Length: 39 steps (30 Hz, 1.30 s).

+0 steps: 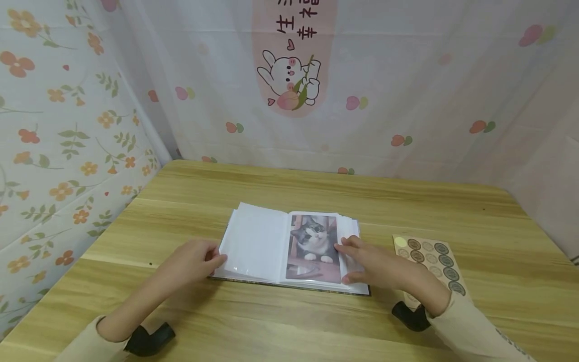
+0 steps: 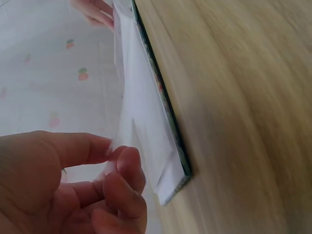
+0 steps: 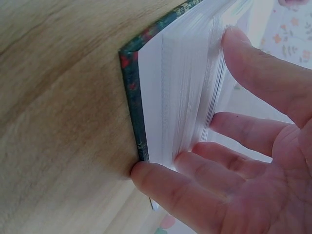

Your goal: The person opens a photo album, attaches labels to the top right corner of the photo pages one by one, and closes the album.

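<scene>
A photo album [image 1: 255, 246] lies spread on the table, a blank white sleeve on its left side. On its right side a cat photo [image 1: 313, 256] sits in a clear pocket. My left hand [image 1: 194, 259] pinches the outer edge of the left page between thumb and index finger; in the left wrist view that page [image 2: 134, 97] stands a little off the cover. My right hand [image 1: 380, 264] rests at the album's right edge, its thumb and fingers spread against the page stack [image 3: 185, 97]. A dark floral cover [image 3: 131, 92] shows beneath the stack.
A brown sheet of round stickers [image 1: 434, 259] lies to the right of the album, partly under my right forearm. Black straps [image 1: 150, 340] sit at both wrists. Printed curtains [image 1: 384, 75] hang behind and left of the wooden table [image 1: 289, 322].
</scene>
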Motion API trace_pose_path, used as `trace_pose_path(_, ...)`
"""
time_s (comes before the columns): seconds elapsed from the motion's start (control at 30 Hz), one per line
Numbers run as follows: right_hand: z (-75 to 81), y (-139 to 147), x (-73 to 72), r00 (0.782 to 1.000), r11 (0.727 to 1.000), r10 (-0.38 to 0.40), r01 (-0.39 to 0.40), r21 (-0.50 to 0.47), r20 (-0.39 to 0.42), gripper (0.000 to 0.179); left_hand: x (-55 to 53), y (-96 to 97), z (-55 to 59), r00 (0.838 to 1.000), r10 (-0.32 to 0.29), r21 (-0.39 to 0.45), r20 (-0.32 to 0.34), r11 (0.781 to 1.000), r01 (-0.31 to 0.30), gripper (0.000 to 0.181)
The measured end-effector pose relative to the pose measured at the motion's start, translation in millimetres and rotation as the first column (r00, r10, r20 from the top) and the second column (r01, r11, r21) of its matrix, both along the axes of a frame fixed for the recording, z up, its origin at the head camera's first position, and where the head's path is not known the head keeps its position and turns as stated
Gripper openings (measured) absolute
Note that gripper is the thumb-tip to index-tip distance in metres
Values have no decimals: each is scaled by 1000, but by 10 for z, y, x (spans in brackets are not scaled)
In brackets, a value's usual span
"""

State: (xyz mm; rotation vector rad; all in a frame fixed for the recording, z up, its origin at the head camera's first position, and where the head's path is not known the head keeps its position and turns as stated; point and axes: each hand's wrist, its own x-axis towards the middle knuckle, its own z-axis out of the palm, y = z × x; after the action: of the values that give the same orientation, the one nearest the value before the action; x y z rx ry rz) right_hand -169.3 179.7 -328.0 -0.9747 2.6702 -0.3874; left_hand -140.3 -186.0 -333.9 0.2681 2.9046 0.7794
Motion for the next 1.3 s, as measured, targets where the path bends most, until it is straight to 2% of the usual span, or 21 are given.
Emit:
trace_pose_path(0.2, -4, -4, 3, 1000, 1000, 1, -1, 2, -4, 69, -5, -32, -50, 1000, -7, -56, 29, 998, 8, 28)
trace_pose_path(0.33, -7, -10, -1, 1000, 1000, -7, 7, 9, 3, 70, -1, -38, -65, 999, -18, -58, 44, 998, 20, 28)
trace_pose_path(0.5, -3, -21, 1, 1000, 1000, -23, 22, 17, 13, 71, -5, -37, -82, 999, -34, -54, 41, 998, 36, 27)
trace_pose_path(0.73, -6, -34, 19, 999, 999, -47, 47, 28, 2, 74, -6, -20, -111, 999, -48, -95, 24, 994, 50, 25)
trace_pose_path(1.0, -5, -40, 33, 998, 997, -63, 63, 40, 1, 74, -4, -88, -137, 999, -7, -108, 44, 994, 12, 26)
trace_pose_path(1.17, -6, -41, 32, 998, 998, -55, 55, 34, -11, 73, -8, -62, -108, 999, -2, -120, 39, 993, 7, 25)
trace_pose_path(1.3, -9, -37, 34, 999, 998, -51, 52, 21, -18, 72, -35, 54, -46, 1000, -9, -159, 2, 987, 9, 21)
